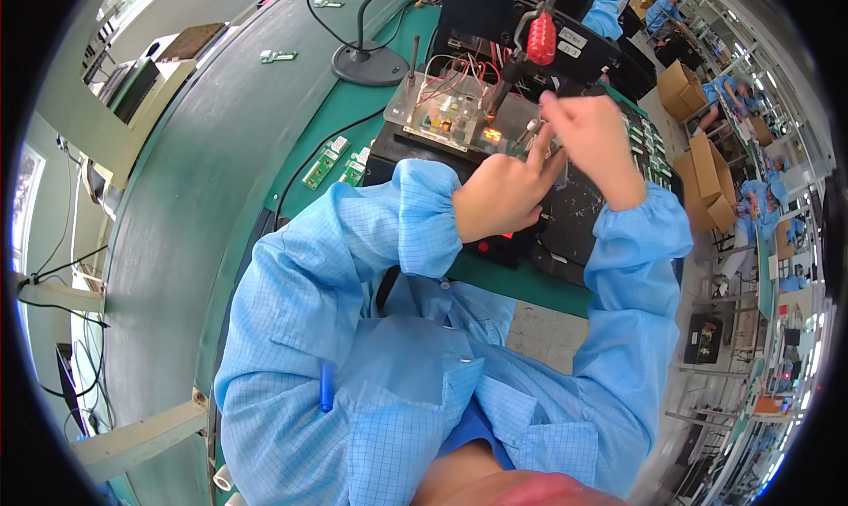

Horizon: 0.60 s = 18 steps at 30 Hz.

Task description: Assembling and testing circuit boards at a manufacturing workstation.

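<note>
Both hands meet at the right end of a clear test fixture (408, 109) that stands on a black box. My left hand (503, 192) has its index finger stretched up toward the fixture, the other fingers loosely bent and apart. Above it, my right hand (592, 135) is closed, its fingertips close to the left index finger; what they pinch, if anything, is hidden. Inside the fixture lies a circuit board (450, 126) with red and white wires (459, 69) above it. A small display (492, 135) glows orange. Over the board stands a toggle clamp with a red handle (541, 40).
Green circuit boards (325, 163) lie left of the fixture, and several more (649, 144) lie to its right. A lamp base (369, 64) stands behind at left, its cable crossing the mat. A long conveyor (185, 223) runs along the left. Cardboard boxes (704, 184) and other people (760, 201) are at right.
</note>
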### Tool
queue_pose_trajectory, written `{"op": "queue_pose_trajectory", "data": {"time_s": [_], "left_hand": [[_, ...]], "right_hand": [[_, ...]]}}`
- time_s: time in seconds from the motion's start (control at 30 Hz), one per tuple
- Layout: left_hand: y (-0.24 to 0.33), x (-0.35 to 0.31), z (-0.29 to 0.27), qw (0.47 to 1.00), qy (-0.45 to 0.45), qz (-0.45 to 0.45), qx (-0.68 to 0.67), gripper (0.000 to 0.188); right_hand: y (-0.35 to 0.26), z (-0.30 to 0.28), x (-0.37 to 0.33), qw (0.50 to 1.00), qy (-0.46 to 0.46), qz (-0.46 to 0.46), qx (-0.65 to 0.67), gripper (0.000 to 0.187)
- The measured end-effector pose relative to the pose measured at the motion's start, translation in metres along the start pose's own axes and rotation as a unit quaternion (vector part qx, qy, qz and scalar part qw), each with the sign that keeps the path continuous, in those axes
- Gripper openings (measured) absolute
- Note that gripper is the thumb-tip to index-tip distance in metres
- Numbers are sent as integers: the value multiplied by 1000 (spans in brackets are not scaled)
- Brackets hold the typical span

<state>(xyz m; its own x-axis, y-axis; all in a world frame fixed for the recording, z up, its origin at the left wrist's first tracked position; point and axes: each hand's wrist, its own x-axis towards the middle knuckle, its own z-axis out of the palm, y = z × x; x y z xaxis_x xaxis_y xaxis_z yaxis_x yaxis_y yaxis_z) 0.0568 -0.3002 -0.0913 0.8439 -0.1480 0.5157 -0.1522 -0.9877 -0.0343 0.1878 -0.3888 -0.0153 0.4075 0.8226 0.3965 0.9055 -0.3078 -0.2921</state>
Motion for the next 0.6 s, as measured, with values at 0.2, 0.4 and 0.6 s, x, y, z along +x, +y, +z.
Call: {"op": "queue_pose_trajectory", "data": {"time_s": [0.2,0.4,0.6], "left_hand": [[4,2,7,1000,16,1,-7,80],[3,-1,6,1000,27,-3,4,74],[5,1,10,999,17,-2,-28,73]], "right_hand": [[10,14,2,999,-32,-6,14,39],[2,4,4,997,-36,35,57,41],[11,10,-2,998,-47,22,39,43]]}}
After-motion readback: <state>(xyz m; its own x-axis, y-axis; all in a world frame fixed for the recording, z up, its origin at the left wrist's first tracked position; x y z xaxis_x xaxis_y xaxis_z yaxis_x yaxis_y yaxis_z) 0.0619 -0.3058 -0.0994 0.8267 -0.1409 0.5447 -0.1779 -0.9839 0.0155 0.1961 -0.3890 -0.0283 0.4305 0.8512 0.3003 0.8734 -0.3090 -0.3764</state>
